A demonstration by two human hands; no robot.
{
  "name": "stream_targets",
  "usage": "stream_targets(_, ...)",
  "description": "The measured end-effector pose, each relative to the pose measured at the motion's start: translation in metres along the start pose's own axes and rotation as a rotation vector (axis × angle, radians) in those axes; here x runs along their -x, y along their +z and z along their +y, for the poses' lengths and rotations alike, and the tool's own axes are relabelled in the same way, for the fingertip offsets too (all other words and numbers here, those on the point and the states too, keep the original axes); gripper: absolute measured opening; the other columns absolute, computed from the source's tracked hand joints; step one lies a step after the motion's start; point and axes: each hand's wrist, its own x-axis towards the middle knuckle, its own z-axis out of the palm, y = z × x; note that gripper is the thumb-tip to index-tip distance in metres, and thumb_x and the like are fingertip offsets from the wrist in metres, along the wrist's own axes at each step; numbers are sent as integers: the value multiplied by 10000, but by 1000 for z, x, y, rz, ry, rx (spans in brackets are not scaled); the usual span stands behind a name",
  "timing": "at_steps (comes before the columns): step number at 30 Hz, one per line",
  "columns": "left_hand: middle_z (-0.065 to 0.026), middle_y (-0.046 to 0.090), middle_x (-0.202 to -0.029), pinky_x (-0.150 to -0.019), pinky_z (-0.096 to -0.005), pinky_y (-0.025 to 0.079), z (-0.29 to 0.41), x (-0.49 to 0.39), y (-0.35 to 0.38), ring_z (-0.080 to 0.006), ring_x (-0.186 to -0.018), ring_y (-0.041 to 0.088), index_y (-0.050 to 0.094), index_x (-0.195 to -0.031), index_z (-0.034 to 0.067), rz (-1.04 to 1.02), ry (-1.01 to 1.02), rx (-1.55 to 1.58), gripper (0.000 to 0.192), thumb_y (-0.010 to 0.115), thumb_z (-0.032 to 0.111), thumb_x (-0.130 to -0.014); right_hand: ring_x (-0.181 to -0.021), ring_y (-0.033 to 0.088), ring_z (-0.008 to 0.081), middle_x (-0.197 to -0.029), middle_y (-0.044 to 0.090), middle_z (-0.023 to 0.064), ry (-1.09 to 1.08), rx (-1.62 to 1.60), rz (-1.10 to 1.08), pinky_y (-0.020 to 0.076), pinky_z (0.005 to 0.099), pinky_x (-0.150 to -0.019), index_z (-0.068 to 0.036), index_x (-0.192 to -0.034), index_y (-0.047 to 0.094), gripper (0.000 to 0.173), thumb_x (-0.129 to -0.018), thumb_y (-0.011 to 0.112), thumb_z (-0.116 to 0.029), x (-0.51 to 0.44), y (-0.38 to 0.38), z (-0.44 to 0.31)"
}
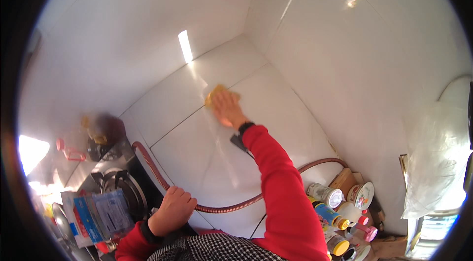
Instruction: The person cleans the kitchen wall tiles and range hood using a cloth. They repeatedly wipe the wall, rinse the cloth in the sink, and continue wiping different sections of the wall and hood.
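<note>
My right hand [227, 107], in a red sleeve with a black cuff or band at the wrist, lies spread over a yellow cloth [218, 92] and presses it on the white tiled surface [184, 153]. The hand and cloth are slightly blurred. Closer to me, my left hand [173, 209] is curled over a reddish-brown ribbed hose [231, 209], its fingertips hidden. From the gas stove the hose bends past that hand, then passes under my right forearm to the right wall. A small black object [239, 142] shows beside my right forearm.
At left is a gas stove burner [125, 190] with plastic packets [103, 213] nearby and a dark container [107, 128] behind. Several jars and bottles [330, 218] crowd the right side near a wooden block [345, 183]. White tiled walls [332, 57] meet at the back corner; clear plastic sheeting [430, 165] hangs far right.
</note>
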Motion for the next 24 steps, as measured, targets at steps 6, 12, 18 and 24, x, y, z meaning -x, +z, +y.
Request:
stream_targets(6,-44,457,-647,-670,-342,368,-2,-5,-9,-218,-677,472,500,-664,92,7,-4,21,96,581,112,-617,-1097,424,332,-1150,466,142,598,329,376,363,502,-846,-54,-1138,475,403,-827,478,-311,45,-1,144)
stream_targets(12,-44,444,-643,-663,-340,365,1,0,-8,-217,-672,466,497,-666,88,65,20,91,97,584,107,-626,-1251,310,325,-1329,379,140,908,235,173,280,547,-963,-58,-1270,400,519,-862,422,-379,227,10,175)
stream_targets(18,-38,453,-658,-690,-314,358,17,26,9,-194,-690,464,498,-666,80,90,71,66,61,535,128,-676,-1151,403,369,-1241,441,196,623,-34,125,337,478,-951,-21,-1159,489,407,-800,490,-213,241,7,136)
stream_targets(24,-41,466,-661,-702,-295,336,32,49,59,-191,-696,462,497,-656,74,129,99,77,95,511,153,-706,-875,550,277,-853,561,98,-216,-389,88,433,389,-679,-84,-850,580,185,-665,578,-96,138,1,-87)
